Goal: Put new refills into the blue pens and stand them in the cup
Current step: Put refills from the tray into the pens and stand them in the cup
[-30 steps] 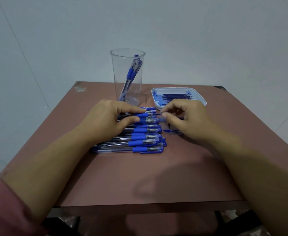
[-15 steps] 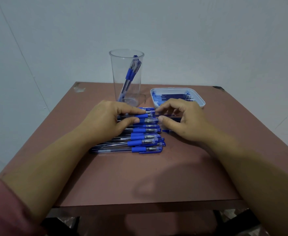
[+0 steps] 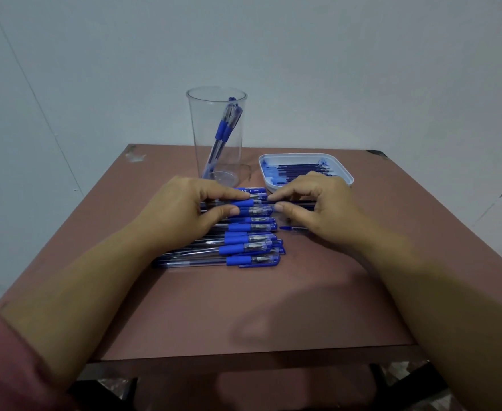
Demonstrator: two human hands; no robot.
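Brown table (image 3: 273, 307). Row of blue pens (image 3: 243, 247) lies mid-table, long axes left-right, tips right. Clear cup (image 3: 217, 137) far centre, few pens leaning inside; refill tray (image 3: 344, 173) far right. Left hand (image 3: 181, 212) pinches far pen (image 3: 257, 202) at grip; right hand (image 3: 318, 209), just right of it, pinches refill (image 3: 297, 203), same left-right axis, likely entering barrel leftward.

Brown table (image 3: 243, 307): pens (image 3: 243, 250), cup (image 3: 217, 137), refill tray (image 3: 344, 170).
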